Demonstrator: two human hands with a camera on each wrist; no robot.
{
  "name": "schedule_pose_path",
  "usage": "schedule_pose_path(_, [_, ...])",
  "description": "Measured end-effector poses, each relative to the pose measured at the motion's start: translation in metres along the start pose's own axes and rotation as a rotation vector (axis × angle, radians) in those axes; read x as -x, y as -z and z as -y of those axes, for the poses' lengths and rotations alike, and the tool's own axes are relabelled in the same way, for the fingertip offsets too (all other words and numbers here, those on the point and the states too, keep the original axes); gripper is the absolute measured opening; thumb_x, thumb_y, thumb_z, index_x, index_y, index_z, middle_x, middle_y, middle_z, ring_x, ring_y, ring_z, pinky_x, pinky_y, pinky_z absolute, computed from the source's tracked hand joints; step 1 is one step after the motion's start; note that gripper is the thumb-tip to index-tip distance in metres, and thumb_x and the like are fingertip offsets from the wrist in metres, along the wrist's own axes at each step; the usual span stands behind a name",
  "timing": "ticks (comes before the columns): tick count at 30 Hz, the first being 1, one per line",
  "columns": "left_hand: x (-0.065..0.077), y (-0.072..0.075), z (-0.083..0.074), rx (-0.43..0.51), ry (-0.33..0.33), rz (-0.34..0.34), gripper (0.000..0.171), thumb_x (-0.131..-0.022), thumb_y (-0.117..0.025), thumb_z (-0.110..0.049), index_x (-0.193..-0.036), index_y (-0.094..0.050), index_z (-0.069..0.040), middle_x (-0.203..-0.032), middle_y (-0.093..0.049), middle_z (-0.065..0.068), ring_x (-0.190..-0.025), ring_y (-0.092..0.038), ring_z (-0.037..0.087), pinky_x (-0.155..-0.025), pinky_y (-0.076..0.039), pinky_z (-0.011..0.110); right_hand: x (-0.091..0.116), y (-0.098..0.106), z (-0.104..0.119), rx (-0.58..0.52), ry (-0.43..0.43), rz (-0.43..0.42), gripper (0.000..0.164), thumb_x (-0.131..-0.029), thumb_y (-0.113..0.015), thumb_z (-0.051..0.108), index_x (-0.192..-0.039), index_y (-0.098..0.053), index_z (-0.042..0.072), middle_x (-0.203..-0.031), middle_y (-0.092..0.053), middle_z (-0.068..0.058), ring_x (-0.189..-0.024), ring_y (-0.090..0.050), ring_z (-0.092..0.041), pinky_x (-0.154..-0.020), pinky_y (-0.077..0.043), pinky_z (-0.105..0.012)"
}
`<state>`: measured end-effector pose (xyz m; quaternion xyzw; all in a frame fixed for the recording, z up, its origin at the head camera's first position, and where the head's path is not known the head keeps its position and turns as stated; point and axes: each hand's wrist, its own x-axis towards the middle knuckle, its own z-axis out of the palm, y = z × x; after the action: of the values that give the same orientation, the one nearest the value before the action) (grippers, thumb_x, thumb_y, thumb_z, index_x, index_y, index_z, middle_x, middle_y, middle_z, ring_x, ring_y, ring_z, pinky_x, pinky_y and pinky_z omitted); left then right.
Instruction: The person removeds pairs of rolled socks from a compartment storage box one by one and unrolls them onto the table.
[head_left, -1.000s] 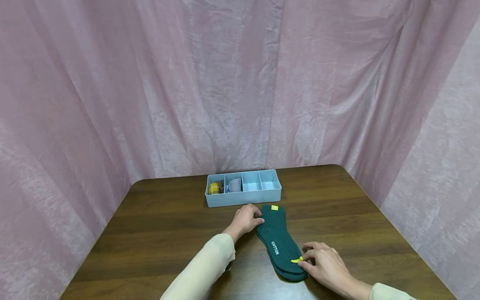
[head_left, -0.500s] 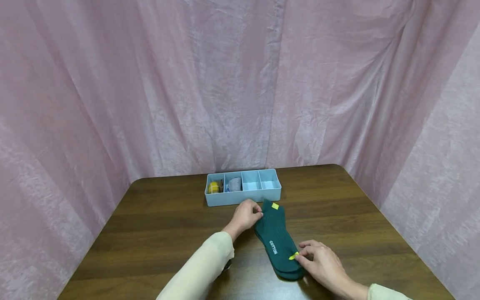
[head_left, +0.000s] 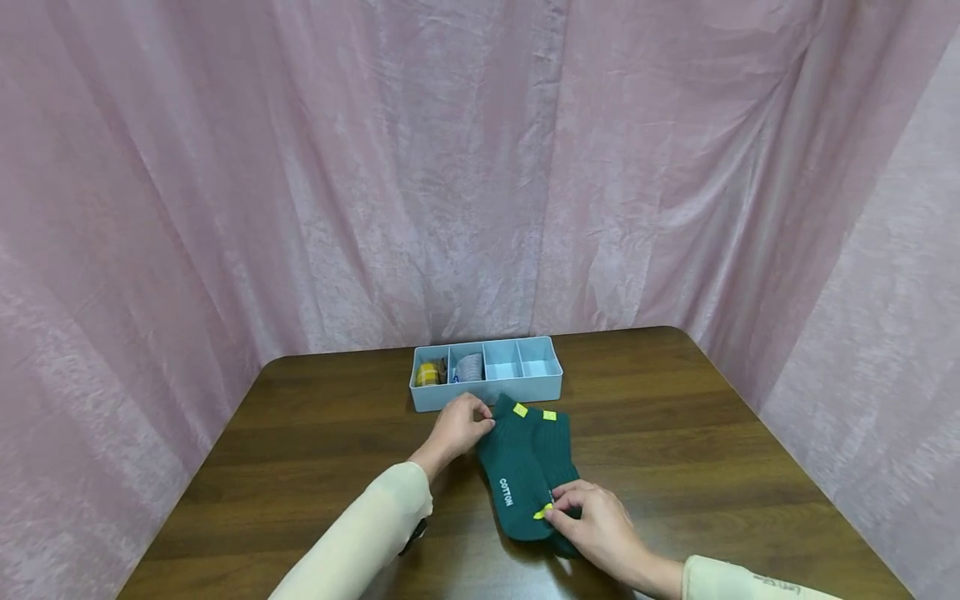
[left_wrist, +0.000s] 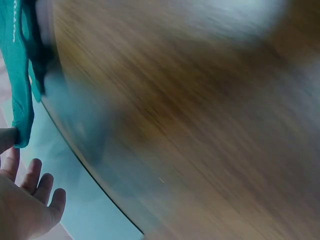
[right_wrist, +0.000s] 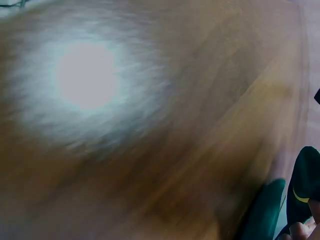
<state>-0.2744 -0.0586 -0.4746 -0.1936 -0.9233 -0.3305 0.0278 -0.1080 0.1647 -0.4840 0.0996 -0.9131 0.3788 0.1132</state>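
Observation:
Two dark green ribbed socks are in the head view. The upper sock (head_left: 513, 467), printed COTTON, is stretched between both hands above the table. My left hand (head_left: 456, 429) pinches its cuff edge between thumb and index finger; in the left wrist view the other fingers of the left hand (left_wrist: 30, 200) spread apart from the cloth. At the toe, by a yellow patch, my right hand (head_left: 600, 529) pinches the same sock. The second sock (head_left: 553, 442), with a yellow tag on its cuff, lies on the table, partly covered by the upper sock and the right hand.
A light blue divided box (head_left: 487, 396) stands just beyond the socks. A yellow checked rolled item (head_left: 427, 374) and a grey rolled item (head_left: 470, 368) sit in its left compartments. Under everything is a brown wooden table (head_left: 315, 467), with a pink curtain (head_left: 480, 167) behind.
Both hands have lifted the upper sock off the stack and carried it left, uncovering much of the second sock. The second sock and the box stay in place.

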Motion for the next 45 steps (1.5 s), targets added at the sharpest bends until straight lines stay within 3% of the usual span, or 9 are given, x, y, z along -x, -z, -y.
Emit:
schedule_pose_path(7, [0.007,0.012,0.019,-0.028,0.020,-0.025,0.007,-0.089,-0.073,-0.015,-0.083,-0.070,-0.011,-0.098,-0.060,0.004,-0.094,-0.056,0.024,-0.088,-0.048,0.045,-0.007,-0.020,0.006,0.021,0.081,0.045,0.015,-0.082,-0.080,0.027,-0.070,-0.072,0.030,-0.098,-0.069,0.011,-0.097,-0.063,-0.017,-0.080,-0.049,-0.039])
schedule_pose_path(10, [0.011,0.014,0.025,-0.051,0.034,0.008,0.008,-0.089,-0.074,-0.016,-0.091,-0.072,-0.010,-0.103,-0.061,0.006,-0.098,-0.057,0.025,-0.090,-0.048,0.047,-0.009,-0.023,0.007,0.090,0.103,0.065,0.011,-0.080,-0.081,0.029,-0.074,-0.072,0.028,-0.097,-0.068,0.010,-0.095,-0.061,-0.016,-0.078,-0.046,-0.042])
schedule_pose_path(12, [0.013,0.014,0.029,-0.082,0.024,0.040,0.017,-0.088,-0.076,-0.018,-0.102,-0.072,-0.008,-0.109,-0.061,0.009,-0.103,-0.057,0.027,-0.092,-0.047,0.049,-0.010,-0.023,0.005,0.157,0.144,0.089,0.011,-0.080,-0.081,0.031,-0.085,-0.074,0.024,-0.104,-0.067,0.006,-0.100,-0.060,-0.018,-0.081,-0.044,-0.044])
schedule_pose_path(14, [0.016,0.014,0.033,-0.122,0.004,0.083,0.031,-0.087,-0.077,-0.020,-0.114,-0.069,-0.006,-0.117,-0.060,0.012,-0.111,-0.055,0.030,-0.097,-0.045,0.051,-0.013,-0.021,0.003,0.243,0.212,0.131,0.025,-0.081,-0.080,0.033,-0.102,-0.075,0.020,-0.115,-0.066,0.000,-0.109,-0.059,-0.022,-0.087,-0.044,-0.048])
schedule_pose_path(19, [0.021,0.014,0.040,-0.240,-0.057,0.197,0.049,-0.086,-0.078,-0.032,-0.126,-0.066,-0.008,-0.138,-0.053,0.015,-0.131,-0.044,0.035,-0.106,-0.035,0.055,-0.017,-0.016,-0.004,0.355,0.360,0.323,0.045,-0.091,-0.071,0.038,-0.129,-0.067,0.014,-0.142,-0.053,-0.014,-0.131,-0.048,-0.033,-0.102,-0.039,-0.056])
schedule_pose_path(22, [0.023,0.013,0.043,-0.288,-0.041,0.288,0.058,-0.086,-0.077,-0.042,-0.133,-0.063,-0.010,-0.148,-0.045,0.015,-0.139,-0.036,0.035,-0.111,-0.030,0.054,-0.017,-0.015,-0.008,0.361,0.339,0.417,0.048,-0.094,-0.065,0.044,-0.132,-0.065,0.015,-0.145,-0.051,-0.015,-0.132,-0.047,-0.035,-0.102,-0.040,-0.056])
schedule_pose_path(25, [0.024,0.012,0.045,-0.308,-0.024,0.325,0.064,-0.085,-0.076,-0.047,-0.136,-0.061,-0.010,-0.152,-0.040,0.016,-0.142,-0.031,0.036,-0.112,-0.028,0.055,-0.016,-0.015,-0.011,0.346,0.303,0.466,0.052,-0.094,-0.064,0.047,-0.134,-0.064,0.015,-0.147,-0.049,-0.015,-0.134,-0.045,-0.035,-0.102,-0.039,-0.057])
schedule_pose_path(34, [0.024,0.002,0.039,-0.315,-0.034,0.323,0.066,-0.086,-0.074,-0.047,-0.137,-0.059,-0.008,-0.151,-0.041,0.017,-0.143,-0.030,0.036,-0.112,-0.027,0.055,-0.011,-0.009,-0.020,0.345,0.243,0.460,0.050,-0.092,-0.066,0.046,-0.134,-0.064,0.018,-0.147,-0.049,-0.013,-0.134,-0.045,-0.035,-0.101,-0.040,-0.059])
schedule_pose_path(45, [0.020,-0.017,0.013,-0.364,-0.059,0.344,0.067,-0.088,-0.070,-0.053,-0.140,-0.058,-0.012,-0.152,-0.042,0.013,-0.144,-0.030,0.032,-0.114,-0.028,0.050,-0.001,0.016,-0.031,0.309,0.182,0.526,0.054,-0.091,-0.066,0.050,-0.134,-0.065,0.017,-0.147,-0.048,-0.015,-0.132,-0.046,-0.039,-0.098,-0.041,-0.063])
